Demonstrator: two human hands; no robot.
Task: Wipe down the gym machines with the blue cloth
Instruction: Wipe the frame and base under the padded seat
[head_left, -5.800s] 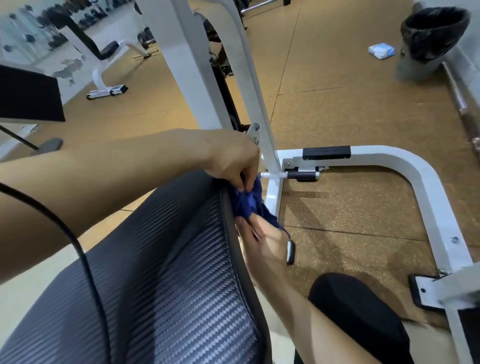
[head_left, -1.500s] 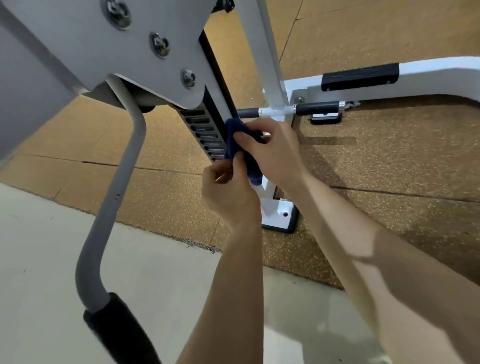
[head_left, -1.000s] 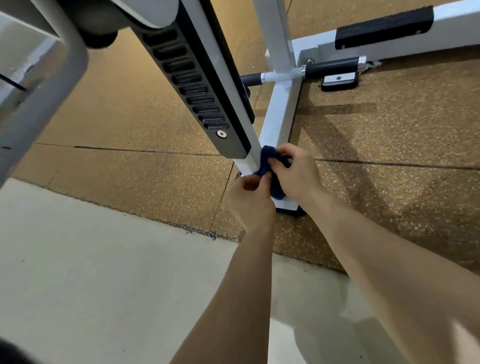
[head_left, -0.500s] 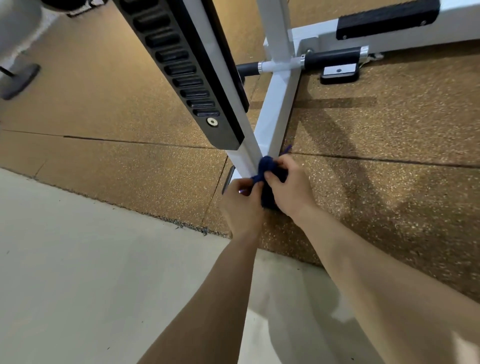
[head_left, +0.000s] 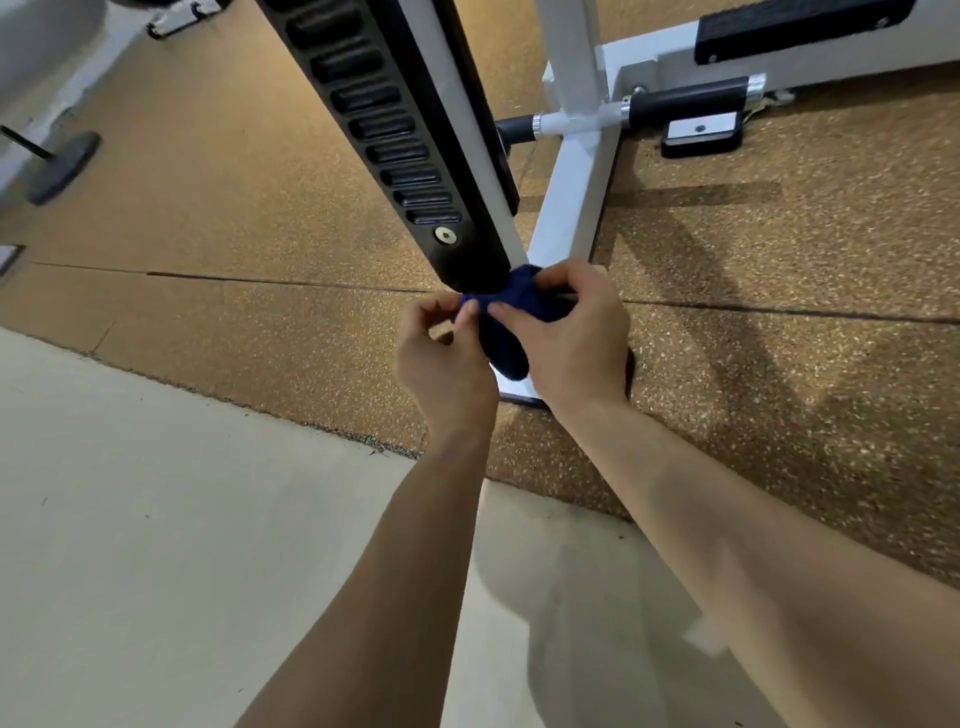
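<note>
- Closest to you, your left hand (head_left: 441, 358) pinches an edge of the blue cloth (head_left: 511, 327) between thumb and fingertips. Your right hand (head_left: 571, 338) is curled round its bunched bulk.
- The cloth sits between both hands, at the lower end of the black slotted rail (head_left: 395, 135) and just above the white foot plate (head_left: 519, 388).
- Moments ago it was higher on that rail. It has come down to the foot, so this upright looks about done.
- Beyond, the white post (head_left: 571, 208) and its cross bar (head_left: 685, 101) likely remain.
</note>
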